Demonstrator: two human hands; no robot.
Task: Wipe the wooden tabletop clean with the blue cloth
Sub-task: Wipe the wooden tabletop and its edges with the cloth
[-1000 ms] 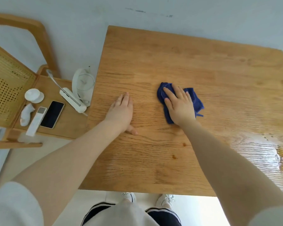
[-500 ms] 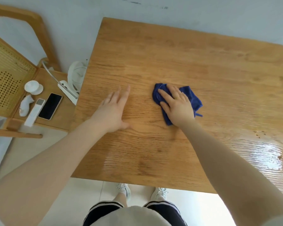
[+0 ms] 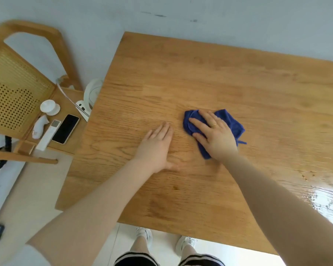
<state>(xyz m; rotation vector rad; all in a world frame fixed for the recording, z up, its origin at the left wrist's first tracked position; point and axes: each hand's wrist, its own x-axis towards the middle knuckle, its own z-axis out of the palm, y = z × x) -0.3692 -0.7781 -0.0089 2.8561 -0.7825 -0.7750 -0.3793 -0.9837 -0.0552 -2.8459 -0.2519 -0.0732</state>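
Observation:
The wooden tabletop (image 3: pixel 229 77) fills most of the head view. A crumpled blue cloth (image 3: pixel 232 121) lies near its middle. My right hand (image 3: pixel 214 135) presses flat on the cloth with fingers spread and straight, covering most of it. My left hand (image 3: pixel 156 146) rests flat on the bare wood just left of the cloth, fingers together and pointing away from me. A shiny wet patch (image 3: pixel 323 202) with a few dark specks shows at the table's right edge.
A wooden chair (image 3: pixel 17 87) with a cane back stands left of the table. Its seat carries a black phone (image 3: pixel 65 128), a white remote (image 3: pixel 48 134), a small white dish (image 3: pixel 50 107) and a white fan (image 3: pixel 90 95). The near table edge is above my feet.
The right hand and cloth have slid a little to the right across the wood. My left hand has shifted slightly and lies flat with fingers closer together. The camera has moved.

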